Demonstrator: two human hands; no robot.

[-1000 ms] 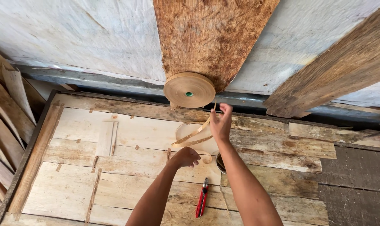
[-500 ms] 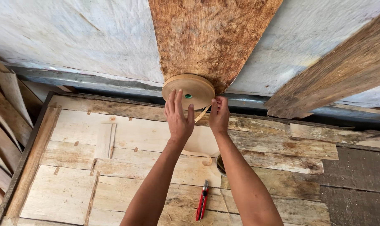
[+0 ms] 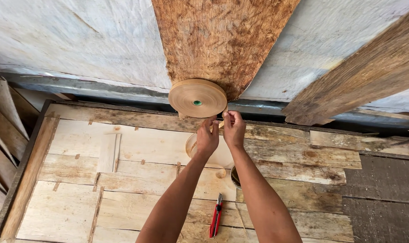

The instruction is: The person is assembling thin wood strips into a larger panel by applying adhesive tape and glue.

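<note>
A large tan roll of paper tape (image 3: pixel 197 97) with a green core hangs at the back of the wooden bench, below a brown bark-like sheet. Just under the roll, my left hand (image 3: pixel 207 137) and my right hand (image 3: pixel 234 129) are raised side by side. Both pinch the loose tape end (image 3: pixel 222 119) that comes off the roll. A loop of pulled-out tape (image 3: pixel 190 145) curls beneath my left hand. Below my forearms a red utility knife (image 3: pixel 216 215) lies on the boards.
The bench top (image 3: pixel 137 148) is made of pale veneer sheets patched with tape strips. Weathered planks (image 3: pixel 303 157) lie at the right. A thick wooden beam (image 3: pixel 362 72) slants down at the upper right. Thin wood strips (image 3: pixel 2 135) lean at the left edge.
My left hand rose from the bench to the roll, then came down just under it. Now both hands are together on the tape end below the roll.
</note>
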